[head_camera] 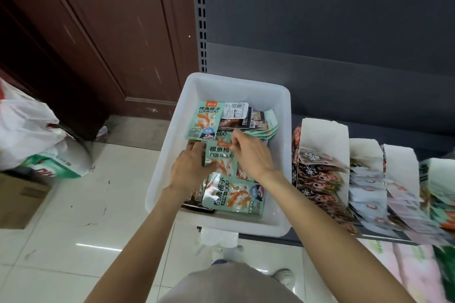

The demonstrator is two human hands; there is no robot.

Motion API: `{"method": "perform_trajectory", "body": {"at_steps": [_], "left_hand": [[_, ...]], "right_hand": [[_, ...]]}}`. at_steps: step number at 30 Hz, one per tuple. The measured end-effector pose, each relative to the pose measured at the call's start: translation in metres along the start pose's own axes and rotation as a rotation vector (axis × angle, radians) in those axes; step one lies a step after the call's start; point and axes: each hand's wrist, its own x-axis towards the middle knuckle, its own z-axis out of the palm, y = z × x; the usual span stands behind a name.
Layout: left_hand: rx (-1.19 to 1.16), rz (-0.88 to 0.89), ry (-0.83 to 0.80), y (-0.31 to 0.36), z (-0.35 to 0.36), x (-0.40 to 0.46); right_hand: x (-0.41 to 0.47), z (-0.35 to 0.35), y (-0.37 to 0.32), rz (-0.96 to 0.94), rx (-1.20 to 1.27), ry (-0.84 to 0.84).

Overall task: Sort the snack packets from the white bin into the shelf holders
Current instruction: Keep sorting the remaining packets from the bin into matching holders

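A white bin (172, 155) stands on the left end of the shelf and holds several mint-green snack packets (205, 120) and dark ones (236, 122). Both my hands are inside it. My left hand (190, 167) holds the left edge of an upright mint-green packet (220, 157) in the middle, thumb on its face. My right hand (248, 155) pinches that packet's top right corner. Another green packet (236, 195) lies flat at the front. To the right, white cardboard shelf holders (325, 135) stand in a row, filled with packets.
White plastic bags (27, 128) and a cardboard box (17, 202) sit on the tiled floor at left, before a brown wooden door (98, 32). The grey shelf back panel (320, 19) rises behind the bin. More packaged goods (406, 270) lie on the lower shelf at right.
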Motion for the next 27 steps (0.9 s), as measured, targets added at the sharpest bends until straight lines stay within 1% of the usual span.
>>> {"method": "perform_trajectory", "body": {"at_steps": [3,5,7,8,10,13,15,18,19,21,22,24,25,27], "left_hand": [[-0.271,-0.011,0.018,0.004,-0.012,0.000],[-0.476,-0.013,0.053,0.013,-0.026,-0.001],[-0.699,-0.006,0.013,0.027,-0.042,-0.005],[-0.792,-0.003,-0.023,0.035,-0.050,-0.007],[-0.866,0.019,-0.070,0.047,-0.060,-0.010],[-0.851,0.064,-0.116,0.063,-0.068,-0.014],[-0.798,0.111,-0.136,0.076,-0.071,-0.016],[-0.637,0.297,-0.195,0.111,-0.071,-0.021],[-0.578,0.368,-0.234,0.127,-0.069,-0.023],[-0.473,0.496,-0.319,0.163,-0.058,-0.030],[-0.442,0.555,-0.356,0.181,-0.049,-0.033],[-0.422,0.662,-0.388,0.219,-0.026,-0.040],[-0.427,0.708,-0.362,0.237,-0.012,-0.042],[-0.429,0.765,-0.232,0.267,0.021,-0.039]], "right_hand": [[0.002,-0.022,-0.006,0.057,0.285,0.138],[-0.001,-0.039,-0.010,0.165,0.638,0.197],[-0.007,-0.055,-0.011,0.314,1.019,0.168],[-0.011,-0.062,-0.010,0.367,1.146,0.146],[-0.018,-0.073,-0.007,0.427,1.273,0.112],[-0.030,-0.086,0.001,0.451,1.345,0.103],[-0.044,-0.100,0.009,0.414,1.336,0.095],[-0.079,-0.127,0.030,0.281,1.261,0.105],[-0.094,-0.137,0.039,0.262,1.225,0.107],[-0.128,-0.152,0.060,0.285,1.148,0.141],[-0.146,-0.157,0.072,0.311,1.127,0.188],[-0.181,-0.165,0.096,0.381,1.123,0.354],[-0.198,-0.168,0.109,0.417,1.125,0.463],[-0.229,-0.175,0.137,0.492,1.108,0.730]]}}
